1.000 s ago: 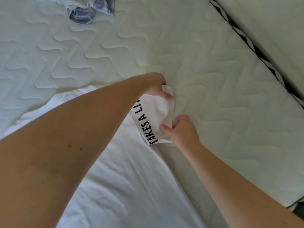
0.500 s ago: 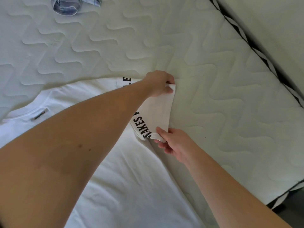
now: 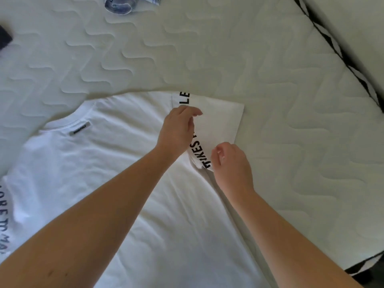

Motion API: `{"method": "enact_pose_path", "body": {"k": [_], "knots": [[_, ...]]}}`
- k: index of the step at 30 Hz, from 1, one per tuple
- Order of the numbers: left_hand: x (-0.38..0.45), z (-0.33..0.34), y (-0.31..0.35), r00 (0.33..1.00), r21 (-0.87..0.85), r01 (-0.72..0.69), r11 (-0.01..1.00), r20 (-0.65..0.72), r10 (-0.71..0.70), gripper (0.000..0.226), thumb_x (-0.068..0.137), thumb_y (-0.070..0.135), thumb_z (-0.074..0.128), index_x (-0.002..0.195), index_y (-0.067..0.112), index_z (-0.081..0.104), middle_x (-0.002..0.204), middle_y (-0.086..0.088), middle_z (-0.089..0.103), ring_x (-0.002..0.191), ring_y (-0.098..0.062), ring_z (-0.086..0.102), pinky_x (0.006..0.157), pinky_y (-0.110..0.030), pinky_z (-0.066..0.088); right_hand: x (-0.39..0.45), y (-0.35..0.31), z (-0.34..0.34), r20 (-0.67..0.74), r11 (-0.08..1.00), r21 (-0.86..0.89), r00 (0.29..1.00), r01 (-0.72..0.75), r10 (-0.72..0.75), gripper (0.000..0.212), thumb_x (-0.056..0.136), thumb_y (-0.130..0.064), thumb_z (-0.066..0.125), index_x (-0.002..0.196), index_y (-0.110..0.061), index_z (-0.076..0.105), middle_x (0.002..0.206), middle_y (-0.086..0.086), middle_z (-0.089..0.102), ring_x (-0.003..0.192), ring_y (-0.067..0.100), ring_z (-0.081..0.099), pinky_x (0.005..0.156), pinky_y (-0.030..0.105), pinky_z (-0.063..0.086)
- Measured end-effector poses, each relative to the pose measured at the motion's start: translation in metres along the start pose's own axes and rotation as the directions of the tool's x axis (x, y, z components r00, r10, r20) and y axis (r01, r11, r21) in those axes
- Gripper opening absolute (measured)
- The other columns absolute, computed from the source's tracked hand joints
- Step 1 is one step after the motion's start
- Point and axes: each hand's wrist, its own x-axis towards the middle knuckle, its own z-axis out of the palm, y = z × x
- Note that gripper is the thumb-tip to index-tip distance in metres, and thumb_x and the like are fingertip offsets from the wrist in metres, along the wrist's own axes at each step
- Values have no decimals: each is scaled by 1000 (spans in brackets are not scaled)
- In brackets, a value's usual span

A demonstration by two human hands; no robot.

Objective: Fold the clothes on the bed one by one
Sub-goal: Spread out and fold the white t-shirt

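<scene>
Shirt: white T-shirt point(image 3: 128, 183) lies spread flat on the bed point(image 3: 291, 100), filling the lower left and centre of the frame; its neckline sits at centre left.
Neck label: small grey tag point(image 3: 80, 129) inside the collar, at centre left.
Sleeve: short sleeve point(image 3: 220, 121) lies flat at frame centre, its cuff edge toward the right, resting on the bed surface.
Sleeve print: black capital lettering runs along the sleeve; "LE" reads above the left hand and "KES" below it, the rest is covered.
Second print: dark lettering point(image 3: 6, 221) at the left edge of the frame, blurred and partly cut off.
Left hand: left hand point(image 3: 176, 132) is over the inner part of the sleeve; fingers loosely curled, tips apart, gripping nothing. Contact with the fabric cannot be told.
Right hand: right hand point(image 3: 230, 161) is at the sleeve's lower edge, near the underarm seam; fingers loosely bent, holding nothing visible.
Other clothes: blue-grey bundled garment point(image 3: 128, 4) at the top of the frame, well apart from the shirt; dark item point(image 3: 4, 39) at the upper left edge, mostly cut off.
Bed: pale quilted mattress with black-and-white edge trim point(image 3: 336, 50) at the upper right.
</scene>
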Motion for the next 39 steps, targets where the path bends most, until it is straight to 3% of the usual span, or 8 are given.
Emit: {"method": "enact_pose_path", "body": {"k": [3,8,15,20,25,29,35,39], "knots": [[-41,-21,-31,993,34,97,995,-67,-95,35,91,-5,46,113,11,68,110,-3,68,104,-21,59,93,-25,42,-5,-19,11,17,990,-71,993,119,-118,24,96,-25,53,116,-15,63,111,3,63,103,27,54,88,37,40],[-98,-48,-83,979,144,194,970,-95,-182,45,84,-8,45,118,15,65,119,-2,65,114,-24,56,100,-38,42,-17,-56,46,145,961,-111,961,254,-237,33,97,-21,50,128,-15,59,124,2,62,118,25,52,98,34,36],[-171,-88,-160,954,365,298,882,-133,-268,54,99,25,50,151,16,37,157,-9,33,147,-27,27,116,-45,26,-46,-120,106,278,857,-261,885,444,-374,49,101,-26,41,148,-15,36,153,4,38,143,21,30,115,33,19],[-234,-132,-222,916,376,402,835,-165,-366,57,101,31,46,154,16,30,160,-8,27,149,-26,21,120,-45,22,-77,-171,158,426,804,-263,812,533,-399,53,103,-26,36,153,-18,25,159,3,27,145,20,23,115,33,21],[-292,-184,-279,799,266,594,760,-307,-517,57,101,29,42,155,19,25,162,-5,22,151,-23,14,122,-43,11,-104,-229,209,480,779,-230,765,583,-430,51,102,-23,38,152,-18,28,156,2,32,143,21,27,114,34,23],[-334,-224,-323,630,117,744,658,-451,-632,60,102,33,42,156,23,19,163,-3,19,151,-22,12,122,-44,9,-128,-274,251,511,728,-174,692,664,-509,50,102,-18,38,151,-18,32,153,1,38,140,22,31,111,31,25],[-352,-259,-387,501,-96,843,529,-216,-838,55,101,45,40,152,27,26,150,-4,41,138,-27,37,111,-47,27,-162,-326,308,591,684,-52,575,727,-566,51,101,-9,35,151,-17,32,153,0,38,139,20,31,111,29,26],[-361,-268,-411,399,-102,898,427,-219,-891,60,94,49,56,145,25,37,140,-12,40,129,-33,38,103,-46,33,-178,-351,336,613,704,14,550,711,-568,51,101,-9,36,151,-18,31,153,-1,38,139,20,32,110,31,29]]}}
